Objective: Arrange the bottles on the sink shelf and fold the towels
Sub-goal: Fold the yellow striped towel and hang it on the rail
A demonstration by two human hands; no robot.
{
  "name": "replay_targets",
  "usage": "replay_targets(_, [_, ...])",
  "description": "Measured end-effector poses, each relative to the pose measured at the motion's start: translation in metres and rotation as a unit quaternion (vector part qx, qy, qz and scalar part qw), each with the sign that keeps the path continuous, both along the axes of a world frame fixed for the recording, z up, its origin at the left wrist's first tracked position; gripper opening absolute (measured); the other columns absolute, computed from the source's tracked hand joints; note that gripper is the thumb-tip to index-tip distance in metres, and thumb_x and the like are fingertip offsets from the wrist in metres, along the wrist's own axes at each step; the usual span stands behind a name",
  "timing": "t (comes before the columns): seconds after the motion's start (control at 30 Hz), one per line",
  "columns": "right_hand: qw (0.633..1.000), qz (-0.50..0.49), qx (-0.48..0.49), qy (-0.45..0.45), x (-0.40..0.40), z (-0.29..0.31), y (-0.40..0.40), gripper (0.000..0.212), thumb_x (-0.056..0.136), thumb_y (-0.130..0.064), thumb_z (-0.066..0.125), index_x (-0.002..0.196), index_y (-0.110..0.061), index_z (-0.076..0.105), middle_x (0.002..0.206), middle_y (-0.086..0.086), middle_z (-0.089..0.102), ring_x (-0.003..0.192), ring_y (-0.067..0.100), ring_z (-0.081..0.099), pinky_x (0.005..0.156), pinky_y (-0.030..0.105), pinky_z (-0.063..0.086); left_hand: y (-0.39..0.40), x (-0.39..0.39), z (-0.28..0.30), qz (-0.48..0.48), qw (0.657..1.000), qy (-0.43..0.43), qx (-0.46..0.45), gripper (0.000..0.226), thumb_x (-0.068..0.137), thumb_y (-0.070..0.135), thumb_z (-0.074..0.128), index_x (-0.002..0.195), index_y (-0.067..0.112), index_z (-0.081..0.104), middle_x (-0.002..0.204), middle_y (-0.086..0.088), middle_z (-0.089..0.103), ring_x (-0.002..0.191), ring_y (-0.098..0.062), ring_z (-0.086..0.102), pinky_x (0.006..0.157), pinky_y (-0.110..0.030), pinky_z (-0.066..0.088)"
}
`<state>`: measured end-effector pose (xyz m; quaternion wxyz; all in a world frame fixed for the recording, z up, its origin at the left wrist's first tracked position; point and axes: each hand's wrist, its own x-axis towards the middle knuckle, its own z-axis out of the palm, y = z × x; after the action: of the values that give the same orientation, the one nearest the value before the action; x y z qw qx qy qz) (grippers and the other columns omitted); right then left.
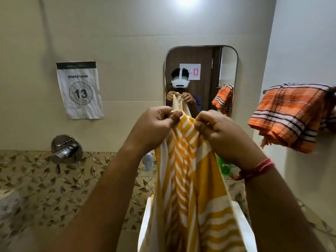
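left hand [154,124] and right hand [220,130] each pinch the limp yellow-and-white striped cotton towel [190,188] at its top edge; soft, light, best held by corners.

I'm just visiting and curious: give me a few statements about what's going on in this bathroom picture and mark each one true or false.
1. Both hands grip the top edge of the yellow striped towel. True: the left hand and the right hand each pinch it, close together.
2. The orange towel lies on the floor. False: it hangs on the wall at the right.
3. The paper sign on the wall reads 13. True.
4. The yellow towel is folded into a neat square. False: it hangs down long and loose from the hands.
5. A green bottle shows behind the towel. True, partly hidden.
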<state>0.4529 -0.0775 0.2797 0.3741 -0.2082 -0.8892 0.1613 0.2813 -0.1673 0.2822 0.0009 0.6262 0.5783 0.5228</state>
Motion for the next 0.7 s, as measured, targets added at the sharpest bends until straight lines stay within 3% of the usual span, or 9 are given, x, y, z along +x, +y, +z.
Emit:
replay_targets(0.1, [0.998,0.009,-0.021,0.064,0.003,-0.004,-0.001,0.014,0.102,-0.024,0.049,0.091,-0.025,0.059,0.090,-0.008,0.058,0.082,0.006,0.056,0.064,0.013,0.044,0.004,-0.003,-0.006,0.012,0.998,-0.018,0.051,0.026,0.102,0.034,0.056,0.082,0.025,0.071,0.068,0.010,0.066,0.062,-0.003,0.061,0.062,-0.017,0.053])
replay_targets(0.2, [0.956,0.146,-0.238,0.087,0.008,-0.014,-0.001,0.021,0.096,-0.032,0.056,0.098,-0.012,0.064,0.086,0.000,0.067,0.078,0.011,0.066,0.065,0.017,0.052,0.007,-0.009,-0.005,0.049,0.992,-0.073,0.090,0.030,0.101,0.026,0.053,0.078,0.032,0.072,0.066,0.012,0.067,0.061,-0.002,0.063,0.057,-0.012,0.052])
replay_targets(0.27, [0.929,0.183,-0.312,0.074,0.018,-0.022,0.003,0.034,0.089,-0.040,0.059,0.102,-0.009,0.065,0.089,0.003,0.069,0.079,0.015,0.068,0.067,0.023,0.055,0.003,-0.022,0.003,0.102,0.973,-0.155,0.136,0.041,0.099,0.016,0.051,0.071,0.038,0.071,0.060,0.021,0.066,0.058,0.006,0.062,0.055,-0.010,0.050])
replay_targets(0.33, [0.943,0.157,-0.288,0.058,0.026,-0.026,0.007,0.036,0.085,-0.047,0.057,0.100,-0.015,0.067,0.090,0.001,0.070,0.081,0.016,0.068,0.067,0.024,0.057,-0.002,-0.033,0.010,0.143,0.965,-0.166,0.148,0.035,0.099,0.014,0.053,0.077,0.036,0.069,0.066,0.022,0.068,0.067,0.007,0.064,0.057,-0.007,0.049])
replay_targets(0.4, [0.964,0.118,-0.233,0.041,0.023,-0.024,0.008,0.031,0.086,-0.051,0.054,0.097,-0.025,0.067,0.088,-0.008,0.069,0.084,0.012,0.068,0.069,0.021,0.057,-0.004,-0.028,0.010,0.098,0.985,-0.103,0.096,0.010,0.097,0.030,0.064,0.104,0.036,0.068,0.084,0.019,0.069,0.083,0.002,0.068,0.063,-0.007,0.050])
replay_targets(0.47, [0.981,0.097,-0.166,0.013,0.013,-0.015,0.003,0.020,0.094,-0.045,0.054,0.097,-0.029,0.066,0.089,-0.011,0.067,0.086,0.009,0.065,0.071,0.022,0.055,-0.001,-0.013,0.003,-0.002,1.000,-0.013,-0.008,0.049,0.087,0.052,0.067,0.133,0.041,0.055,0.092,0.011,0.071,0.086,-0.005,0.070,0.065,-0.009,0.053])
replay_targets(0.5, [0.987,0.089,-0.133,0.005,0.007,-0.011,0.001,0.016,0.097,-0.038,0.054,0.098,-0.028,0.066,0.091,-0.008,0.066,0.087,0.010,0.064,0.074,0.023,0.055,0.002,-0.006,-0.001,-0.050,0.997,0.015,-0.061,0.058,0.083,0.057,0.064,0.138,0.041,0.052,0.095,0.006,0.072,0.084,-0.012,0.071,0.066,-0.014,0.056])
replay_targets(0.6, [0.995,0.056,-0.075,0.032,-0.005,0.000,-0.004,0.016,0.100,-0.028,0.052,0.100,-0.020,0.066,0.094,-0.002,0.065,0.091,0.013,0.062,0.082,0.028,0.054,0.003,0.005,-0.009,-0.156,0.975,-0.028,-0.154,0.044,0.085,0.050,0.064,0.120,0.025,0.070,0.101,0.002,0.075,0.091,-0.017,0.073,0.078,-0.027,0.060])
replay_targets(0.7, [0.993,0.061,-0.098,0.031,-0.003,-0.004,-0.003,0.019,0.099,-0.035,0.053,0.099,-0.021,0.064,0.093,-0.003,0.065,0.088,0.010,0.063,0.074,0.021,0.052,0.002,-0.004,-0.016,-0.148,0.979,-0.097,-0.105,0.025,0.090,0.043,0.063,0.098,0.022,0.073,0.081,0.005,0.073,0.075,-0.015,0.071,0.069,-0.025,0.058])
